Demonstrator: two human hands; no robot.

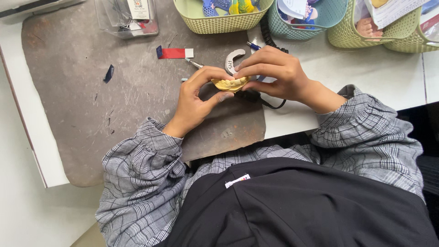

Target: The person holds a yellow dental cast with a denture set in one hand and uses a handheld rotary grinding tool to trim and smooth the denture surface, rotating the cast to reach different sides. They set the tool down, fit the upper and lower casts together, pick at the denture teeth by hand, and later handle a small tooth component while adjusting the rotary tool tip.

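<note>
Scratched brown work mat (pixel 91 91) covers the white bench. Above its right edge, both wrists bend inward: the left hand (pixel 194 98) and right hand (pixel 274 73) pinch a yellow dental cast (pixel 230 84) between fingertips, just below a grey arch-shaped cast (pixel 233 58).

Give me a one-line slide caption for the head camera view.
Left hand and right hand together hold a yellow horseshoe-shaped dental cast above a scratched grey work mat.

The yellow dental cast (pixel 230 84) is partly covered by the fingers of the left hand (pixel 196 98) and right hand (pixel 274 73), while the baskets (pixel 219 20) are cut off by the top edge.
</note>
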